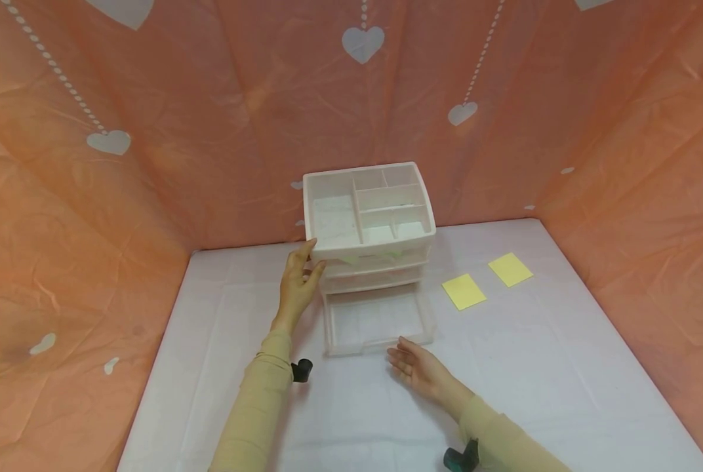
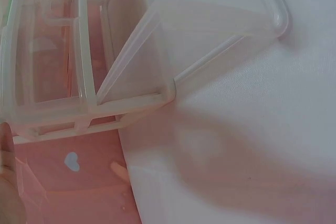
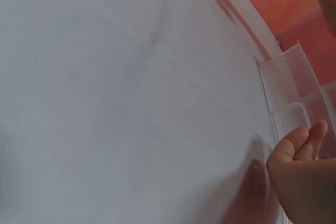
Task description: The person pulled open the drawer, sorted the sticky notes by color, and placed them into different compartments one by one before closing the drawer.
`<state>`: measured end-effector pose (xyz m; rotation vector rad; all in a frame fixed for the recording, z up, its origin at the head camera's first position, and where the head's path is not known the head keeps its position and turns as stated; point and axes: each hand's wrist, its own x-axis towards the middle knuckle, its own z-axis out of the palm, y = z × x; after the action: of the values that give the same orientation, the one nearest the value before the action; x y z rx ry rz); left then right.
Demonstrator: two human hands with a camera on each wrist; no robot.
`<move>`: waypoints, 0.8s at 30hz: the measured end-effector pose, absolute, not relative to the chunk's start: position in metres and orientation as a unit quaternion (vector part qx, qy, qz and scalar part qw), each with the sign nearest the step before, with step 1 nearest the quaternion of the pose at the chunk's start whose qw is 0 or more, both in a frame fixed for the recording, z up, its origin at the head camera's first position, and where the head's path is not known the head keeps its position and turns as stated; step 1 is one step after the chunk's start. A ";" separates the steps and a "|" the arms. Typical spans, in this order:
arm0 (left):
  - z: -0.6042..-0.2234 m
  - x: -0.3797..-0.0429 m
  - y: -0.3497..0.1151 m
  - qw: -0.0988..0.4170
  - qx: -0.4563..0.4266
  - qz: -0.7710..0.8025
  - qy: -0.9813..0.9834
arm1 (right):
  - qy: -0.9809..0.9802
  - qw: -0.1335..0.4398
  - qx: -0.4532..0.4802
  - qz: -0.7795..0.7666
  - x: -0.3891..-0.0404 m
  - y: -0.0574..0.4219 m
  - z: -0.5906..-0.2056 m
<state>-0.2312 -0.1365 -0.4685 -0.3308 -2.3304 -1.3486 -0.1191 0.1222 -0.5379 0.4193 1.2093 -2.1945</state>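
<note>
A white plastic drawer organizer (image 1: 364, 249) stands at the back of the table, with a divided tray on top. Its clear bottom drawer (image 1: 381, 318) is pulled far out toward me. My left hand (image 1: 297, 282) touches the organizer's front left corner, its fingertips by the top rim and the thumb lower down. In the left wrist view only part of this hand (image 2: 9, 182) shows, at the edge. My right hand (image 1: 420, 370) is at the front right of the pulled-out drawer, holding nothing, its fingers loosely bent and fingertips right at the drawer's front edge.
Two yellow paper squares, a nearer one (image 1: 464, 292) and a farther one (image 1: 510, 269), lie right of the organizer. Light green bits (image 1: 393, 254) show at the upper drawer front. Orange cloth (image 1: 257, 131) with hearts rises behind and beside the white table (image 1: 564, 367).
</note>
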 end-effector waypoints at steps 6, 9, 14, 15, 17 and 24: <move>-0.469 -0.232 -0.137 0.218 -0.122 -0.485 -0.838 | 0.469 0.328 0.108 -0.813 -0.120 0.122 -0.532; -0.468 -0.231 -0.136 0.216 -0.121 -0.486 -0.838 | 0.480 0.341 0.067 -0.805 -0.123 0.124 -0.526; -0.467 -0.230 -0.136 0.215 -0.119 -0.486 -0.839 | 0.489 0.330 0.021 -0.807 -0.130 0.134 -0.513; -0.467 -0.230 -0.136 0.213 -0.119 -0.487 -0.839 | 0.485 0.324 0.019 -0.812 -0.133 0.137 -0.510; -0.467 -0.230 -0.136 0.209 -0.118 -0.489 -0.838 | 0.481 0.308 0.016 -0.821 -0.138 0.145 -0.504; -0.466 -0.229 -0.137 0.191 -0.109 -0.492 -0.842 | 0.447 0.241 0.059 -0.859 -0.164 0.178 -0.487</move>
<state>-0.2291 -0.1368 -0.4661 -0.3053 -2.3659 -1.3824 -0.1636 0.1781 -0.4867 0.1613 1.2237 -2.3512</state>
